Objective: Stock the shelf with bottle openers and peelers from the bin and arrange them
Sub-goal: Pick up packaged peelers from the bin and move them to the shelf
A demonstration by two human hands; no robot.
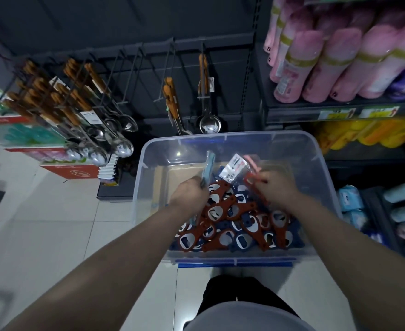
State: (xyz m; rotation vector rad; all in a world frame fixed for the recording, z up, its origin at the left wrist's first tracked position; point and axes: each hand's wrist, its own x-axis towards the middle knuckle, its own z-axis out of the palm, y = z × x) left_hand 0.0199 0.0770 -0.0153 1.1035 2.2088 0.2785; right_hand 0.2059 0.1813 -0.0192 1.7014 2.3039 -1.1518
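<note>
A clear plastic bin (146, 163) stands on the floor in front of me, holding a heap of red and dark blue bottle openers (230, 218). Inside the bin, my left hand (189, 193) grips a bunch of light blue peelers (208, 167) that stick up toward the back. My right hand (276, 185) pinches a red peeler (254, 180) in a clear packet with a white tag (236, 168). Behind the bin, bare black peg hooks (163, 68) jut from the dark shelf wall.
Wooden-handled spoons and ladles (84, 108) hang on hooks at the left, and one ladle (208, 120) hangs just above the bin. Pink rolled goods (328, 58) fill the right shelf, with yellow items (364, 134) below. White tiled floor (53, 223) lies to the left.
</note>
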